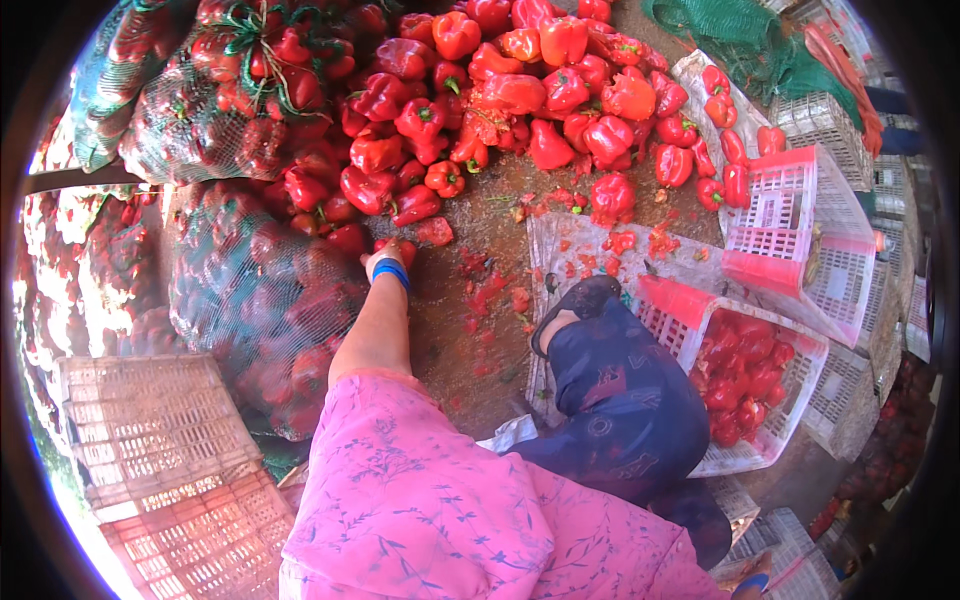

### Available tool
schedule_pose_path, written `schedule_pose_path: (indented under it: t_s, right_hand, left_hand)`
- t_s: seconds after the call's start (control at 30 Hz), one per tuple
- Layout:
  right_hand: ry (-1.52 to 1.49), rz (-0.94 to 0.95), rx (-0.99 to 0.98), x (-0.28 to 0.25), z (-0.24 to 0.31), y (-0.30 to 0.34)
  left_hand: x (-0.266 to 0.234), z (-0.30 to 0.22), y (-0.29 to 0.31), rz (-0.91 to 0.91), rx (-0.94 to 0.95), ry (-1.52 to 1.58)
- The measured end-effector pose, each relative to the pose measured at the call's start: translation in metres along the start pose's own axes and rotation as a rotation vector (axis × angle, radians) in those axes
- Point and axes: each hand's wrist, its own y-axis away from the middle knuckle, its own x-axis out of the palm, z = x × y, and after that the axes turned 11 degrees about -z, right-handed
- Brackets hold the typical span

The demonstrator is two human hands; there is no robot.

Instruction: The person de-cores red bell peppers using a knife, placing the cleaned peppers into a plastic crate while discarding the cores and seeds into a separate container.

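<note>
My left hand (384, 262), with a blue band at the wrist, reaches forward to the near edge of a heap of red bell peppers (515, 95). Its fingers are closed round a red bell pepper (405, 250), which they partly cover. Just left of this hand lies a full mesh sack of peppers (255, 290). My right sleeve runs to the lower edge, where a little skin and something blue show; the right hand itself cannot be made out.
At right, a red-and-white plastic crate (690, 310) lies tilted with peppers inside, beside another such crate (800, 235). Worn pale crates (150, 420) stand at lower left. Crushed pepper bits (485, 300) litter the floor near my foot (575, 305). Green netting (745, 50) lies at far right.
</note>
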Motion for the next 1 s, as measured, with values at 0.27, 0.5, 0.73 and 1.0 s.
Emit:
schedule_pose_path:
  t_s: [0.27,0.5,0.73,1.0]
  right_hand:
    - [-0.461,0.671,-0.402,0.017,0.134,0.032]
    - [-0.628,0.986,-0.526,0.111,0.206,0.212]
    - [-0.502,0.914,-1.071,0.125,0.159,0.477]
    - [-0.540,0.404,-1.519,0.081,0.160,0.448]
  left_hand:
    - [0.014,0.014,0.024,0.117,0.077,0.270]
    - [-0.039,-0.062,0.239,0.957,0.130,0.474]
    - [-0.092,-0.106,0.484,1.546,0.334,0.297]
    - [-0.146,-0.040,0.671,1.706,0.690,0.165]
